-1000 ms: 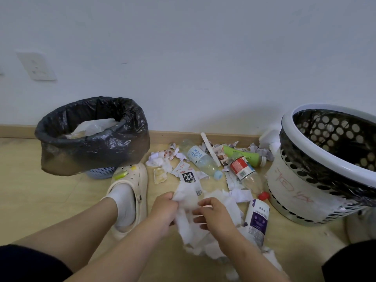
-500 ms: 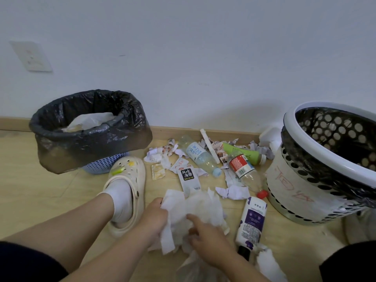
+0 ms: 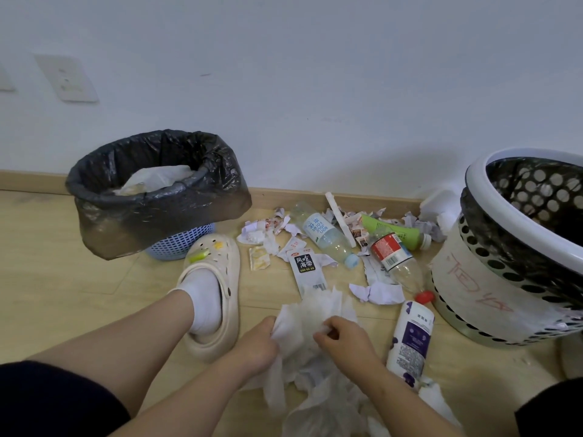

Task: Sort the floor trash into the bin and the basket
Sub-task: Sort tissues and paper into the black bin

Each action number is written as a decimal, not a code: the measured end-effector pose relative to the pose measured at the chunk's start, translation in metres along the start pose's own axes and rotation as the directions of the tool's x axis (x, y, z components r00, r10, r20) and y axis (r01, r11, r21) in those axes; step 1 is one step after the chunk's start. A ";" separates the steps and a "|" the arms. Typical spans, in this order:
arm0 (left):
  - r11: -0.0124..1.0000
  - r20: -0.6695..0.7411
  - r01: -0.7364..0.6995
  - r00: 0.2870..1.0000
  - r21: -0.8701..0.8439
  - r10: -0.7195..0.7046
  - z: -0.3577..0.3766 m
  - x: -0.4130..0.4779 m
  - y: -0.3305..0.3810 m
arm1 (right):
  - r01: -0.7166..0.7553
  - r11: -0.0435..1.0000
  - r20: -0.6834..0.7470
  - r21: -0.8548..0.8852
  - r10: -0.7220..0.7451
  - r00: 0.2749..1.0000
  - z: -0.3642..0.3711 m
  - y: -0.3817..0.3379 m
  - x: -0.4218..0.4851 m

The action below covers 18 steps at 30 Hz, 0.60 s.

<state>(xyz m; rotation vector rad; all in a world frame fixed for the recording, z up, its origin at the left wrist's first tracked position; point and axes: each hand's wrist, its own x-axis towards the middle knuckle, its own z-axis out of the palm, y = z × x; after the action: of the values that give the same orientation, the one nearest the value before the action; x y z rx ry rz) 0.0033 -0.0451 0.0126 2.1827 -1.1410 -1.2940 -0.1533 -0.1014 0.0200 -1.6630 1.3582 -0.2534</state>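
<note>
A heap of crumpled white tissue paper (image 3: pixel 315 316) lies on the wooden floor in front of me. My left hand (image 3: pixel 255 345) grips its left edge and my right hand (image 3: pixel 344 339) pinches a wad of it from the right. A small bin lined with a black bag (image 3: pixel 157 197) stands at the back left, with white paper inside. A large white perforated basket (image 3: pixel 517 247) stands at the right. Between them lie plastic bottles: a clear one (image 3: pixel 328 234), a red-labelled one (image 3: pixel 394 257), a green one (image 3: pixel 394 231) and a white-and-purple one (image 3: pixel 410 335).
Paper scraps and snack wrappers (image 3: pixel 306 266) are scattered near the wall's skirting board. My left foot in a cream clog (image 3: pixel 214 291) rests beside the bin. More tissue and a clear plastic bag (image 3: pixel 325 408) lie at the bottom edge.
Both hands have kept gathering the tissue heap, bunching it closer together. The right hand has come up from the floor onto the wad. The view has shifted slightly.
</note>
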 end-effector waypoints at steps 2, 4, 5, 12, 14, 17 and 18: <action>0.989 -0.018 -0.054 0.998 0.137 0.057 0.000 -0.001 0.001 | 0.009 1.000 -0.041 0.004 -0.008 0.999 0.001 -0.001 0.000; 0.984 -0.080 -0.058 0.994 0.166 0.073 0.001 -0.001 0.002 | -0.009 0.996 -0.151 0.087 0.022 0.988 -0.005 -0.003 0.001; 0.988 -0.116 -0.042 0.991 0.147 0.059 0.001 0.000 0.002 | 0.000 0.989 -0.221 0.146 0.033 0.975 -0.010 -0.005 0.002; 0.970 -0.319 0.092 0.934 -0.227 -0.163 -0.012 0.007 0.020 | 0.178 0.897 -0.484 0.405 0.046 0.874 -0.045 -0.035 -0.013; 0.827 -0.303 0.031 0.922 -0.561 -0.240 -0.016 0.006 0.038 | 0.215 0.880 -0.493 0.423 0.025 0.870 -0.050 -0.040 -0.017; 0.499 -0.117 0.030 0.958 -0.866 -0.261 -0.018 -0.007 0.061 | 0.157 0.821 -0.312 0.549 0.027 0.950 -0.044 -0.043 -0.022; 0.476 -0.074 0.046 0.971 -0.878 -0.229 -0.018 -0.011 0.065 | 0.113 0.795 -0.222 0.596 0.027 0.975 -0.039 -0.043 -0.024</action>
<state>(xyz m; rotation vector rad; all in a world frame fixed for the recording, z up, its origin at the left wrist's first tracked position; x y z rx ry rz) -0.0143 -0.0781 0.0699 1.5270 -0.0833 -1.2803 -0.1598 -0.1038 0.0822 -1.1373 1.2192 -0.8358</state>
